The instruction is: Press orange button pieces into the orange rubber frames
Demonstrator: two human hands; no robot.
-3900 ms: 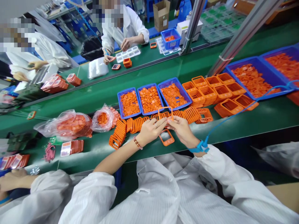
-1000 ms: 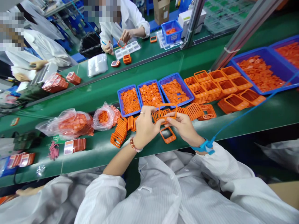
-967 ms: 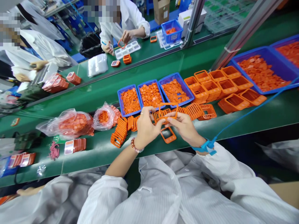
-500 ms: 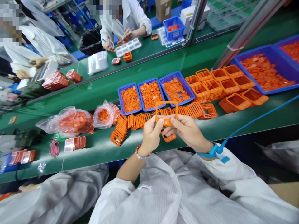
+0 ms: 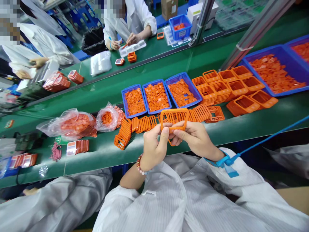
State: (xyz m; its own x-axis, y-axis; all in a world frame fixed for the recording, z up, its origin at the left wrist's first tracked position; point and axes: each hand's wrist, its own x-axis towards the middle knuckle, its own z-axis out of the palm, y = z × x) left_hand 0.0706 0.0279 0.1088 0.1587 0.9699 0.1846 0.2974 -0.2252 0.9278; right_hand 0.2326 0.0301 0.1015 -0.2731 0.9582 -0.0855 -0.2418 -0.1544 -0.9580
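Both hands hold one orange frame [image 5: 175, 111] upright, just above the near edge of the green table [image 5: 241, 125], about midway along it. The left hand [image 5: 154, 145], with a bead bracelet [image 5: 139, 164] at the wrist, has its grip clamped on the frame's lower left side, thumb to the front. The right hand [image 5: 198, 138], with a blue wrist strap [image 5: 223, 161], has its grip closed on the lower right side.

Just behind the frame a row of orange frames [image 5: 145, 124] stands on edge on the table. Behind that row are three blue trays [image 5: 123, 103] filled with small orange parts. Stacks of orange housings [image 5: 217, 87] stand to their right, and two plastic bags of orange parts [image 5: 72, 124] lie towards the table's left end. At the far edge another person's hands [image 5: 132, 38] work over a white tray.
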